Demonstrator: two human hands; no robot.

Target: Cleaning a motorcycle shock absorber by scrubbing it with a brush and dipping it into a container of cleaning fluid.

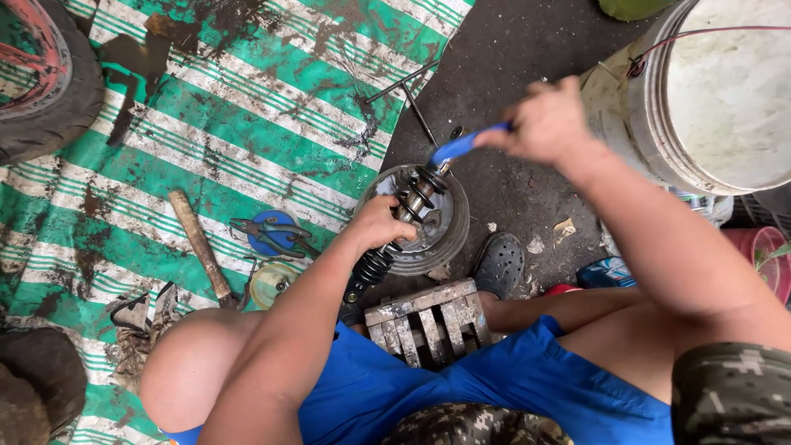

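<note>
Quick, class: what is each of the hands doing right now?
Left hand: closed on the coil-spring shock absorber.
Right hand: closed on the blue-handled tool.

Soft, even daylight, no hard shadows. White bucket (pixel 725 99) interior slightly overexposed at top right edge. Right hand (pixel 544 124) motion-blurred. Wide-angle stretch toward frame edges; centre sharp.

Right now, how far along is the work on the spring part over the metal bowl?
Done: tools are laid out, with pliers and a wooden-handled hammer on the striped tarp. In hand: the left hand steadies a dirty coil-spring shock absorber over the metal bowl, while the right hand works at its upper end with a blue-handled tool. Left: the spring looks grimy; nothing appears taken apart.
</note>
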